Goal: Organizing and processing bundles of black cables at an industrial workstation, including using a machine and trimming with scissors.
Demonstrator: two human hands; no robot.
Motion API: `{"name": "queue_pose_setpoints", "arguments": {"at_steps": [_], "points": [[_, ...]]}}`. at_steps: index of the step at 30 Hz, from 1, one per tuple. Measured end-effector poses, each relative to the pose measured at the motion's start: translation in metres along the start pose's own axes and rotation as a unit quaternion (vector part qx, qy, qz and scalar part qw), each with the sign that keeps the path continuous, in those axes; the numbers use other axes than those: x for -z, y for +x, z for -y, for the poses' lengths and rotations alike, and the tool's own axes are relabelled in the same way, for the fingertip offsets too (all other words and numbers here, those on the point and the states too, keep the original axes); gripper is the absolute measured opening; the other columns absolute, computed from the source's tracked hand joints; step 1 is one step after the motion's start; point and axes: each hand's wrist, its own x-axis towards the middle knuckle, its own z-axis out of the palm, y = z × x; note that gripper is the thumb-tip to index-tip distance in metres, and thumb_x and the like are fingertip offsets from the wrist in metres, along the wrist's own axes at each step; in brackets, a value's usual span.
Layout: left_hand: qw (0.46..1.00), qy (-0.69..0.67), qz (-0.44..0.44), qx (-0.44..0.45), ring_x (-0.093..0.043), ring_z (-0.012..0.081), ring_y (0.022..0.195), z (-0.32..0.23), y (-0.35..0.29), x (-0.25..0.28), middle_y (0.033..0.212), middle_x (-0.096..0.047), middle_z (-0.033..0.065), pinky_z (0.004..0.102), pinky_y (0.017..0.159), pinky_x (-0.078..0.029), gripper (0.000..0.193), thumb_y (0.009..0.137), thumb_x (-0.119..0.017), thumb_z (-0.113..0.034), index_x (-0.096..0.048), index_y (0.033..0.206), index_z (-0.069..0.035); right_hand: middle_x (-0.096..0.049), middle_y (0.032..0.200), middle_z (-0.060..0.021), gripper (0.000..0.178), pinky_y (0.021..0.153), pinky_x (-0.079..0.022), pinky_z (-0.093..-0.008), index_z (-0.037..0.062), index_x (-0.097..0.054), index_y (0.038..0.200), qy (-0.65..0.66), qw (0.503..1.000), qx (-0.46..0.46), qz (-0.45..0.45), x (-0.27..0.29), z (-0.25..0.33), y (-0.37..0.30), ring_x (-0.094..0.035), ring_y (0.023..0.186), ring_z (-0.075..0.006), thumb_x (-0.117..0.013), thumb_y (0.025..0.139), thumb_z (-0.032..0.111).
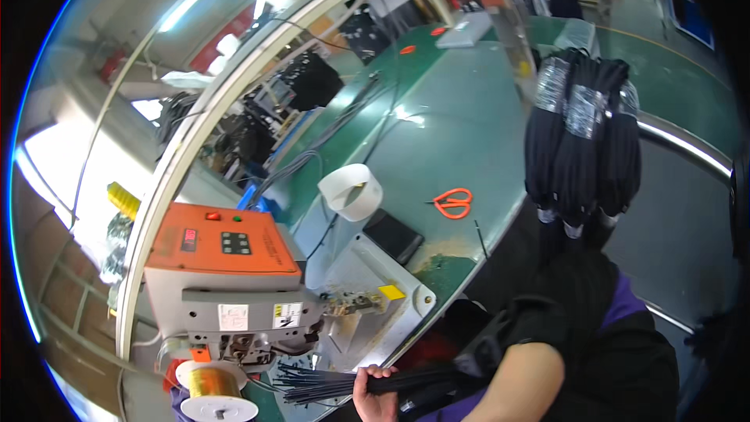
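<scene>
Your grip is closed around a loose bundle of thin, straight black cables (pixel 320 385); the wrist is cut off by the lower edge, but it looks like your right hand (pixel 375 397). Your left hand is out of view, so its grip cannot be told. The bundle's splayed ends point left, near a white-flanged spool of golden wire (pixel 212 381) and below the front of a grey machine with an orange metal top (pixel 226 254).

The step in hand seems to be steadying the bundle beside the machine. Any move from here calls for gathering those ends evenly and keeping them clear of the spool.

On the machine's front sit a plain white paper label (pixel 233 317) and a yellow-and-white label (pixel 287 314), their print too small to read. A small red digital display (pixel 188 240) glows on the orange top. Orange-handled scissors (pixel 453 203) lie on the smooth green worktop (pixel 461 125).
</scene>
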Motion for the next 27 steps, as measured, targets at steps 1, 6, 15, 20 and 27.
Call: {"name": "queue_pose_setpoints", "arguments": {"at_steps": [1,6,15,20,27], "points": [[0.999,-0.037,0.016,0.002,-0.045,0.0195,0.068,0.001,0.001,0.002,0.068,-0.045,0.0057,0.0378,0.078,-0.037,0.019,0.084,-0.048,-0.020,-0.045,0.073,-0.005,-0.035,0.115,-0.0061,0.055,0.082,-0.027,-0.0327,0.0083,-0.032,0.120,0.005,1.000,0.013,0.016,0.005,0.001,-0.001,-0.035,0.100,-0.0185,-0.050,0.076,0.037],[0.999,-0.026,-0.004,0.030,-0.047,0.0210,0.069,0.010,0.004,-0.002,0.069,-0.048,0.0069,0.0385,0.080,-0.037,0.019,0.083,-0.050,-0.020,-0.047,0.073,-0.004,-0.028,0.122,-0.0045,0.055,0.089,-0.020,-0.0333,0.0115,-0.027,0.124,0.010,0.996,0.007,0.092,0.047,0.010,-0.016,-0.027,0.108,-0.0164,-0.045,0.079,0.037],[0.998,-0.038,-0.013,0.049,-0.047,0.0220,0.072,0.000,0.011,0.003,0.070,-0.048,0.0073,0.0398,0.083,-0.037,0.017,0.083,-0.050,-0.018,-0.048,0.075,-0.004,-0.015,0.135,-0.0016,0.055,0.101,-0.007,-0.0343,0.0174,-0.018,0.131,0.052,0.970,0.030,0.236,0.062,0.044,-0.118,-0.012,0.123,-0.0127,-0.036,0.083,0.039],[0.990,-0.080,0.041,0.107,-0.047,0.0185,0.073,0.006,0.015,0.004,0.072,-0.048,0.0047,0.0355,0.082,-0.038,0.010,0.083,-0.050,-0.014,-0.049,0.081,-0.004,-0.030,0.126,-0.0062,0.053,0.091,-0.022,-0.0324,0.0106,-0.029,0.125,0.088,0.989,-0.036,0.116,0.096,0.050,-0.074,-0.030,0.111,-0.0171,-0.042,0.082,0.040],[0.987,-0.087,-0.046,0.127,-0.047,0.0231,0.084,-0.002,0.031,0.081,0.079,-0.052,0.0103,0.0427,0.091,-0.032,0.021,0.085,-0.049,-0.022,-0.049,0.078,-0.002,-0.049,0.114,-0.0131,0.059,0.086,-0.038,-0.0306,-0.0036,-0.040,0.119,0.580,0.744,-0.273,-0.190,-0.039,-0.020,-0.125,-0.051,0.100,-0.0198,-0.039,0.086,0.045]]}}
